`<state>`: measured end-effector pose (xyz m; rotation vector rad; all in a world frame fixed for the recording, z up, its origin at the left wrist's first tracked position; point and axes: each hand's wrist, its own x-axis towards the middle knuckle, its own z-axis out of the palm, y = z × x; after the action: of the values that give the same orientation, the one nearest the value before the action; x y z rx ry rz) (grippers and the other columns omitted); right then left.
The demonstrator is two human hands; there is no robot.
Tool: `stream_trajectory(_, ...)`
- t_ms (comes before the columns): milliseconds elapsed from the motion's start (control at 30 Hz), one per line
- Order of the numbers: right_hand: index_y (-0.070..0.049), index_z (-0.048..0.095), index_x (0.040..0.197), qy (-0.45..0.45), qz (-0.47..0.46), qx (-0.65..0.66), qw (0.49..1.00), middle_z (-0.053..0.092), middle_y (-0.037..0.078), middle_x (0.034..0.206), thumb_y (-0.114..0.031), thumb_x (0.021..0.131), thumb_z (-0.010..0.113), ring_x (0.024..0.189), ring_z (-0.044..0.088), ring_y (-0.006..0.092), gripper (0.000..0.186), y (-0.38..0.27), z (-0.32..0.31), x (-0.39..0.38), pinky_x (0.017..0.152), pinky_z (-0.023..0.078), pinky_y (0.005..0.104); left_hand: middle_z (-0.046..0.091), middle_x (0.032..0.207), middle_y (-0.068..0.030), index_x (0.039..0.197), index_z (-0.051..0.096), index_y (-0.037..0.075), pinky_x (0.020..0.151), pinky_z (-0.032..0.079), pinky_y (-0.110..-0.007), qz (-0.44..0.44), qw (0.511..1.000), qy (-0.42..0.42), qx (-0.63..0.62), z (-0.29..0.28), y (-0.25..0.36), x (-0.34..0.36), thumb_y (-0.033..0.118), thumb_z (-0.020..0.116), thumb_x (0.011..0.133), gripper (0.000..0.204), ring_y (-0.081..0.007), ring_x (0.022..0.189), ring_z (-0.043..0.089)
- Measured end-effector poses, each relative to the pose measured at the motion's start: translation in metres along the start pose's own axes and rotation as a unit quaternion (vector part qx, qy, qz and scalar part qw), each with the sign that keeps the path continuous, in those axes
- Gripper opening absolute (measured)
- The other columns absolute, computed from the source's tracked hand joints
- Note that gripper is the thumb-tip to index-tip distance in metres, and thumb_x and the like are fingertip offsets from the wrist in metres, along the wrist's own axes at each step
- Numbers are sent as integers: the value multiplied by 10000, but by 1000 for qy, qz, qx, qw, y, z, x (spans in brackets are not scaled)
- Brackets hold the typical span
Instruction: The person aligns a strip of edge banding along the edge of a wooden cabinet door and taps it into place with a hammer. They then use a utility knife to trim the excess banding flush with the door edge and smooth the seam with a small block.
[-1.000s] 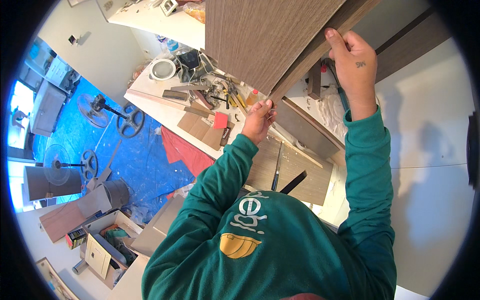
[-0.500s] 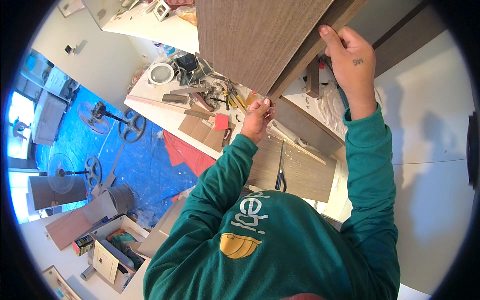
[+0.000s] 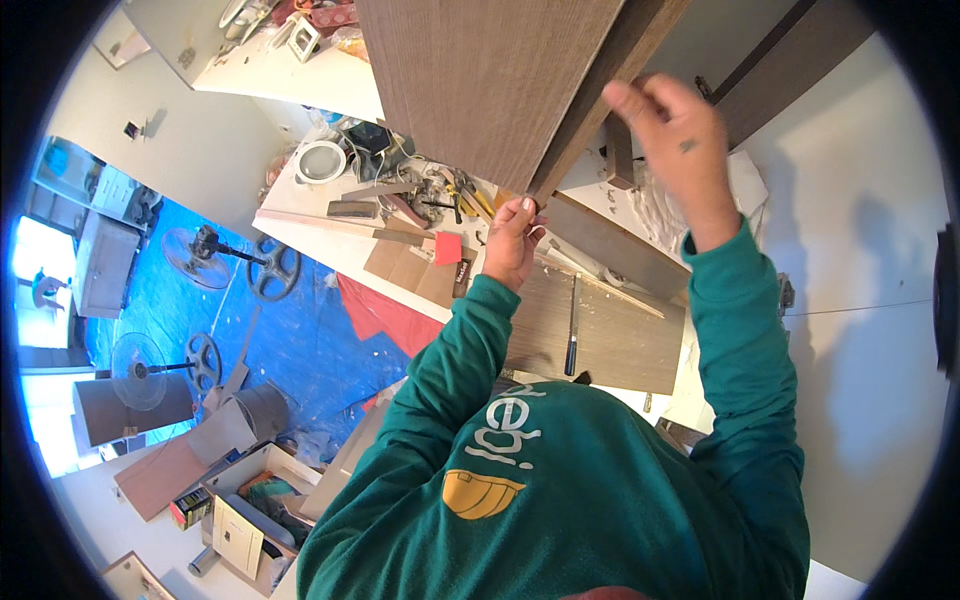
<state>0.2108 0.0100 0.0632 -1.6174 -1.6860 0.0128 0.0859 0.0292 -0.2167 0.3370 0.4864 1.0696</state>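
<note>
Brown wood grain, fine and straight, runs along the flat panel (image 3: 480, 80) at the far side, bordered on its right by a narrow, straight-edged strip (image 3: 590, 115). The left hand (image 3: 510, 245) pinches the strip's near end between thumb and fingers. The right hand (image 3: 685, 140) is blurred, its thumb tip overlapping the strip's right edge; I cannot tell whether it grips. Beyond the left hand, corrugated-brown cardboard (image 3: 400, 270) and a flat red square (image 3: 448, 248) lie on the white desk (image 3: 310, 195); a smooth blue sheet (image 3: 300, 335) covers the floor to the left. Half a second ago the right hand was sharp, thumb pressed on the strip; now it is closer to the left hand.
</note>
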Motion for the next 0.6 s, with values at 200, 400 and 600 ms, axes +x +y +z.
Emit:
stream_trajectory(200,12,621,777,-35,-31,13,999,532,138,626,-262,929,735,525,444,202,334,36,48,-38,519,401,353,609,873,64,960,607,183,783,486,-306,-1,1000,6,14,-2,-2,2,246,724,959,133,-122,836,613)
stream_trajectory(400,6,530,692,7,-34,35,999,547,212,654,-221,904,720,608,549,425,363,34,64,-41,537,407,474,634,899,57,963,626,184,786,477,-304,8,1000,10,21,-5,-1,2,241,742,944,131,-121,833,612)
stream_trajectory(600,2,513,675,32,-44,47,997,538,206,643,-165,886,729,586,541,419,345,36,68,-42,521,404,467,654,934,48,982,635,171,781,488,-311,15,999,20,25,-7,-4,-1,225,739,946,123,-122,822,631)
